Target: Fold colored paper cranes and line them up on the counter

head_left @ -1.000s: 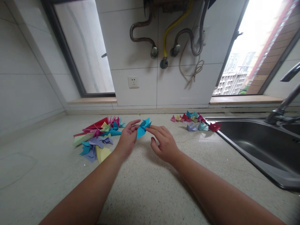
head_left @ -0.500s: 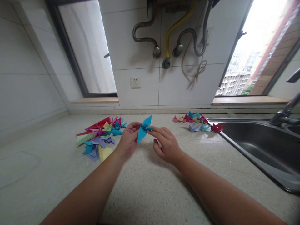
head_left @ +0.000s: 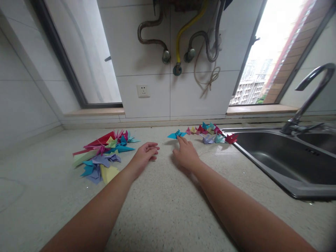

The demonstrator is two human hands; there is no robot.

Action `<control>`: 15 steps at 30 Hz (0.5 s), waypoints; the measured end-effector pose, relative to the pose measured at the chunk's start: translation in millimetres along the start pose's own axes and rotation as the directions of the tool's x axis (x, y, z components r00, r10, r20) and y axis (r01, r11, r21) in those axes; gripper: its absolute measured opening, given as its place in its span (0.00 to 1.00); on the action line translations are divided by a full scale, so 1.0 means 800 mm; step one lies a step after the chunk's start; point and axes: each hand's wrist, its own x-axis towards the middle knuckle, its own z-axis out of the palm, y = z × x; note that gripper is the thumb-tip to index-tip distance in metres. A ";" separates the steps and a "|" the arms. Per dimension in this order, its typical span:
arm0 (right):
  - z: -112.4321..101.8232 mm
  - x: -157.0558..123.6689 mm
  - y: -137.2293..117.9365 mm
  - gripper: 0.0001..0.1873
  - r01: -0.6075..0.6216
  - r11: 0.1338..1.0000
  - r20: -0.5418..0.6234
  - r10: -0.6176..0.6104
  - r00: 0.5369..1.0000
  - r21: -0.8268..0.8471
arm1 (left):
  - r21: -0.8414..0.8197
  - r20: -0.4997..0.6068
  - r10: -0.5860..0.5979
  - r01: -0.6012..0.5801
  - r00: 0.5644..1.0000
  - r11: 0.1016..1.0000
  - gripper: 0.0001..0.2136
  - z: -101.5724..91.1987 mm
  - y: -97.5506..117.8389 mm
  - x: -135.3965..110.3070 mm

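Blue crane (head_left: 174,135), wings spanning left to right, is just beyond the nearer right hand (head_left: 187,154), left of other cranes (head_left: 209,139); fingertips (head_left: 179,139) meet it, grip unclear; left hand (head_left: 144,156), half-curled, holds nothing.

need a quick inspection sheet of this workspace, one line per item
Surface: pale speckled countertop beside a stainless-steel sink
Things in hand: bright-blue folded-paper bird, wings spread, at the right fingertips
Clutter: loose heap of multicoloured folded paper at left; cluster of small multicoloured paper birds near the sink
Hands: left hand loosely curled, nothing seen in it; right hand touching the blue bird
Cables: tied beige cord hanging against the wall
Surroundings: white-tiled wall, yellow hose, curved chrome tap
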 end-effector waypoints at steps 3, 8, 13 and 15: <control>-0.002 0.004 0.011 0.37 -0.087 0.994 0.043 0.090 0.995 -0.067 | 0.063 0.090 -0.041 0.035 0.995 0.997 0.17 0.004 -0.001 -0.003; -0.007 0.009 0.022 0.36 -0.192 0.977 0.031 0.196 0.980 -0.095 | 0.150 0.176 -0.063 0.037 0.982 0.988 0.15 0.008 -0.002 -0.007; -0.012 0.015 0.031 0.33 -0.248 0.965 0.018 0.250 0.968 -0.086 | 0.219 0.199 -0.057 0.012 0.978 0.976 0.14 0.009 -0.003 -0.008; -0.013 0.016 0.034 0.32 -0.275 0.958 0.017 0.277 0.961 -0.083 | 0.239 0.220 -0.060 0.006 0.974 0.971 0.15 0.009 -0.003 -0.008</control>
